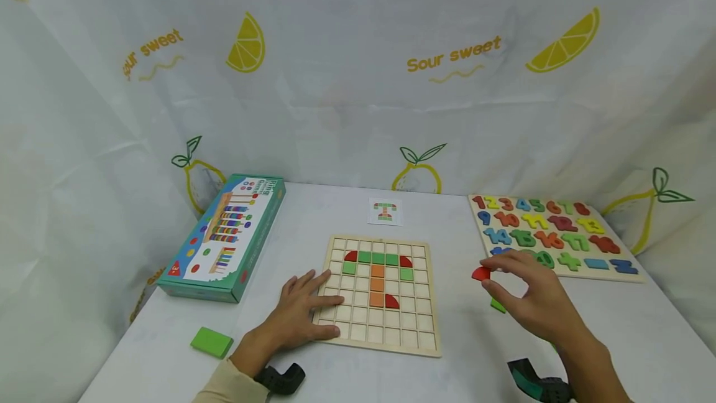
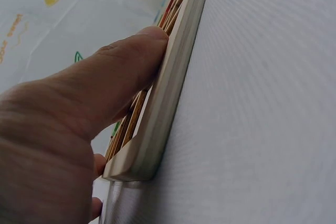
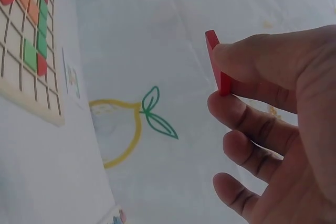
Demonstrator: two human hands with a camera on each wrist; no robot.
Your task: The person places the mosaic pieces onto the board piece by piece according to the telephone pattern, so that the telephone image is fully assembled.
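Between thumb and fingers, my right hand (image 1: 528,294) pinches a red quarter-circle tile (image 1: 480,273), raised right of the wooden grid board (image 1: 411,349). The right wrist view shows this red tile (image 3: 216,64) edge-on. My left hand (image 1: 299,313) rests with spread fingers on the board's left side, its thumb (image 2: 128,59) on the front rim in the left wrist view. Green tiles (image 1: 377,258) form a row on the grid, with a red quarter-circle at either end and a green square under each. Orange squares (image 1: 377,285) run down the middle, and a red quarter-circle (image 1: 392,301) lies beside the lowest.
Behind the board lies a pattern card (image 1: 385,211). A teal toy box (image 1: 229,238) stands at the left, with a green block (image 1: 212,342) in front. At the right is a number puzzle (image 1: 554,235); a green piece (image 1: 497,305) shows partly beneath my right hand.
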